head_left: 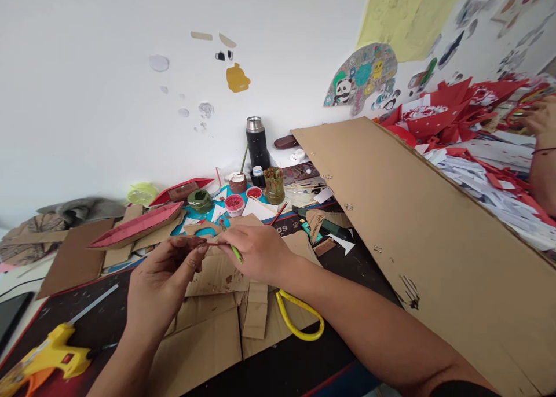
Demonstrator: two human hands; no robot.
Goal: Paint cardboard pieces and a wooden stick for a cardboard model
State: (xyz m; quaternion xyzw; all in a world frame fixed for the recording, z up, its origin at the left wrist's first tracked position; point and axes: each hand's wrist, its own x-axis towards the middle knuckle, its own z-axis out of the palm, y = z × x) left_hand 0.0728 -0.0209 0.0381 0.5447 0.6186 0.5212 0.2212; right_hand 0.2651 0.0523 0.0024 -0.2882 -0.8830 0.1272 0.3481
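Observation:
In front of my chest, my left hand (180, 264) is closed in a pinch, thumb against fingers, on one end of a small thin reddish-brown strip (212, 244). Dark paint stains show on its fingers. My right hand (256, 249) meets the strip's other end with bent fingers. A slim stick with a bright green end (237, 254) pokes out from under those fingers; its full shape is hidden. Beneath both hands lie paint-spotted cardboard pieces (212, 316). The yellow handle loop (299, 333) of a tool rests under my right forearm.
A yellow glue gun (56, 350) lies at left. Behind are a red cardboard boat (136, 226), paint jars (234, 205), a brown-stained glass jar (274, 186) and a black flask (256, 142). A large cardboard sheet (417, 223) slants at right; beyond it, another person's hand (541, 119) is near red paper.

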